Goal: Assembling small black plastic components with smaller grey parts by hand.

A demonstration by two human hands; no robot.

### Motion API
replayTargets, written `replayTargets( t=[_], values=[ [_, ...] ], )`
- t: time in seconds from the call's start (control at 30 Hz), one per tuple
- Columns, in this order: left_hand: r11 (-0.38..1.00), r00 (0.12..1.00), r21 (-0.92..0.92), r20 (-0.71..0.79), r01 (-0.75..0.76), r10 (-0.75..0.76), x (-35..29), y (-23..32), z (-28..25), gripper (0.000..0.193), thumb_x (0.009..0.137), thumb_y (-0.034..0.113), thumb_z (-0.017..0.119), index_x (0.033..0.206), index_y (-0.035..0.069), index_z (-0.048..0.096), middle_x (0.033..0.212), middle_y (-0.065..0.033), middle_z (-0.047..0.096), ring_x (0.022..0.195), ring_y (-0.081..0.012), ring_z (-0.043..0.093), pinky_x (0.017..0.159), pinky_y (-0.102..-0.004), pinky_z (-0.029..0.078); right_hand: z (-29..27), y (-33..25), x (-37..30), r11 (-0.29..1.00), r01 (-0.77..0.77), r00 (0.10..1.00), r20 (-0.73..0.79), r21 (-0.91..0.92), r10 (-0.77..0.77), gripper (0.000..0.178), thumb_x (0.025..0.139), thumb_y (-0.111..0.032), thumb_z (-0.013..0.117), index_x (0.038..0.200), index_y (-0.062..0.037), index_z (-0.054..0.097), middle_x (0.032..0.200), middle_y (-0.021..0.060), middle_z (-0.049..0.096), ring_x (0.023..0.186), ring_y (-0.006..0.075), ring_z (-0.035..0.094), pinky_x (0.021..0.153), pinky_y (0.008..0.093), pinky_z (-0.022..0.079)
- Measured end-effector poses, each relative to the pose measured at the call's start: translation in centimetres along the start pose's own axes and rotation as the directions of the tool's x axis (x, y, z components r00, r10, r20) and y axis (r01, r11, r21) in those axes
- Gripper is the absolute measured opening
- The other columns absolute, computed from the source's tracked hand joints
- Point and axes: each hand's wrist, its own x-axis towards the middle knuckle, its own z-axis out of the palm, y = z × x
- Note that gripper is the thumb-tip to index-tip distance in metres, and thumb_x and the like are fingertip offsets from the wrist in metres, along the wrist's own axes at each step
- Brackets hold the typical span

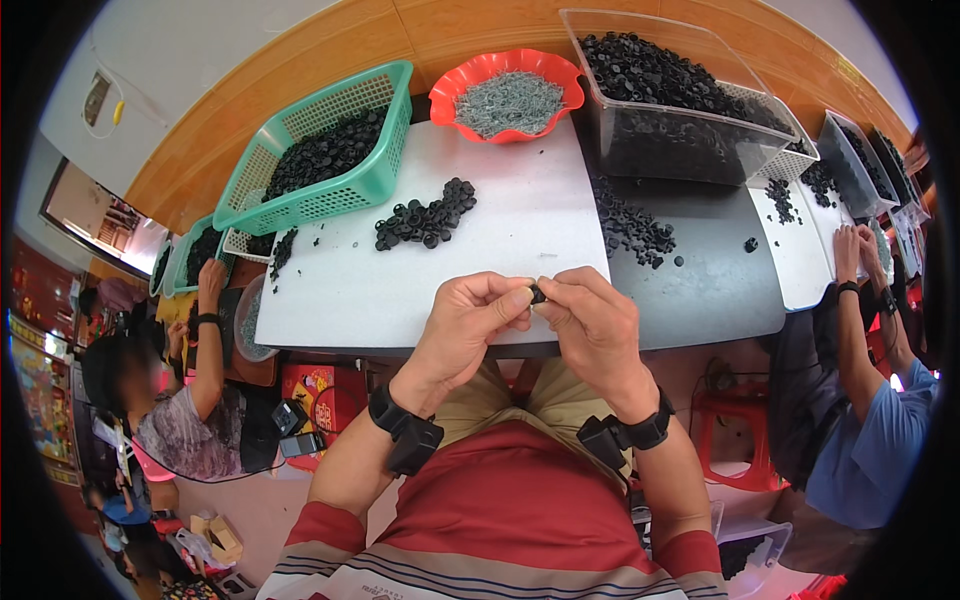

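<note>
Above the front edge of the white sheet (500, 200), a small black plastic part (537, 294) is pinched between the fingertips of both hands. My left hand (462, 325) is closed on its left side, my right hand (602, 335) on its right. The fingers cover most of the part, so its exact shape is hidden. Just beyond my fingers lies a thin pale pin or screw (547, 255). Farther off on the sheet is a heap of round black plastic caps (428, 222). Smaller black pieces (632, 230) lie scattered on the dark tabletop (715, 290) to the right.
Along the back stand a green basket (385, 165) of black caps, a red scalloped bowl (447, 88) of grey metal screws or pins, and a clear bin (640, 150) of black parts. Other people work at left (190, 420) and right (850, 420). A red stool (735, 430) stands below.
</note>
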Motion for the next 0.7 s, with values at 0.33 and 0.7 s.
replayTargets(
  t=[0.33, 0.7],
  values=[
    [1.000, 1.000, 0.027, 0.018, 0.003, -0.004, -0.1, -0.3, 0.5, 0.016, 0.094, 0.011, 0.073, 0.104, -0.001, 0.073, 0.093, -0.0057, 0.072, 0.077, -0.0083, 0.062, 0.071, -0.0224, 0.053, -0.7, 0.3, 0.3, 0.997, 0.000, 0.998, 0.058, 0.071, -0.004, 0.020, 0.079, 0.006, 0.074, 0.095, -0.0012, 0.064, 0.087, 0.0103, 0.065, 0.070, 0.0268, 0.066, 0.061, 0.0341, 0.054],
    [0.994, 0.999, 0.107, 0.043, -0.036, 0.032, -0.5, 0.0, 0.4, 0.014, 0.093, 0.012, 0.074, 0.101, 0.002, 0.070, 0.092, -0.0017, 0.070, 0.078, -0.0045, 0.060, 0.070, -0.0205, 0.051, -1.6, -1.0, 0.7, 0.987, -0.139, 0.974, 0.193, 0.077, 0.123, 0.028, 0.079, 0.002, 0.077, 0.105, -0.0021, 0.069, 0.088, 0.0090, 0.064, 0.069, 0.0198, 0.064, 0.061, 0.0318, 0.052]
  ],
)
